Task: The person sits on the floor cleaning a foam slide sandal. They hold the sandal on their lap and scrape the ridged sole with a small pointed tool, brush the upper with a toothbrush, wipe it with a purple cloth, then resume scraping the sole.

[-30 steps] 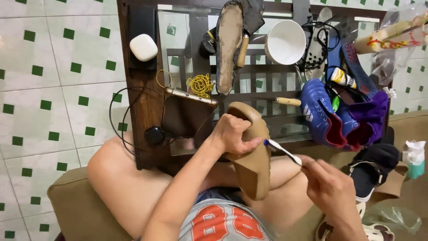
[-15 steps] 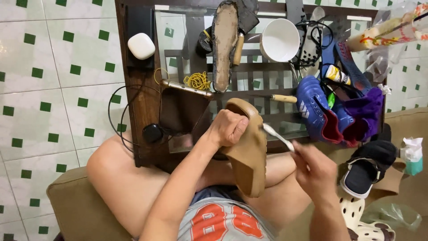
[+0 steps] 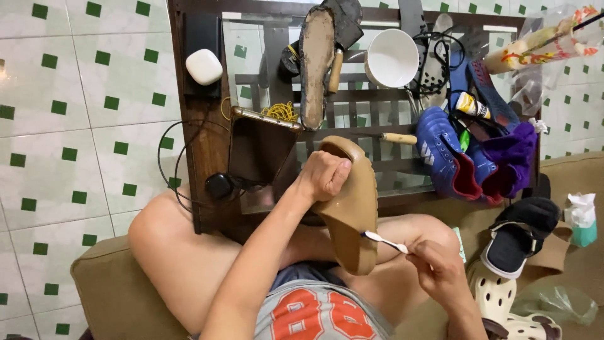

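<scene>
L hand gripped tan slide sandal at its strap end, fingers curled round it, held over lap (sole side toward camera). R hand fingers pinched white toothbrush, bristles touching sandal's edge near heel.
</scene>
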